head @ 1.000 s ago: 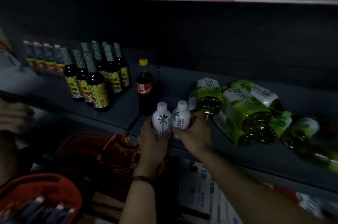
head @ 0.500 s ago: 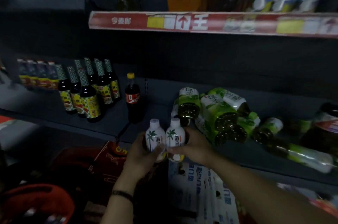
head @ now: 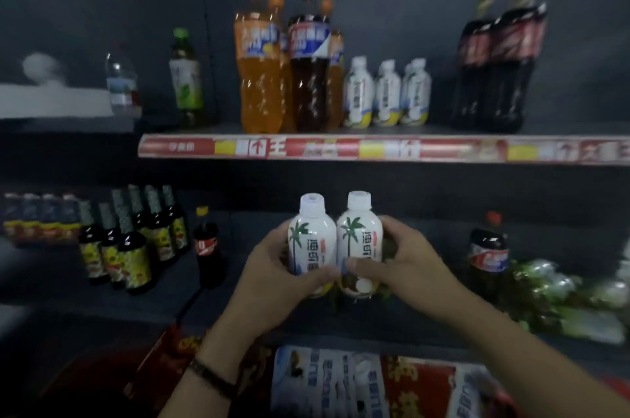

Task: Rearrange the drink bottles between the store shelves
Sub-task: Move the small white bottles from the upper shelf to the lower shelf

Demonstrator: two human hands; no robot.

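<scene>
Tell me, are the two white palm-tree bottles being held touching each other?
Touching. The head view shows the left bottle, in the left hand, pressed sideways against the right bottle, in the right hand, with no gap.

Both forearms reach forward, hands side by side: left hand (head: 272, 271) grips left bottle (head: 312, 240), right hand (head: 405, 264) grips right bottle (head: 359, 236).

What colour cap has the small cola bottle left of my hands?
Yellow cap, clearest in the head view.
</scene>
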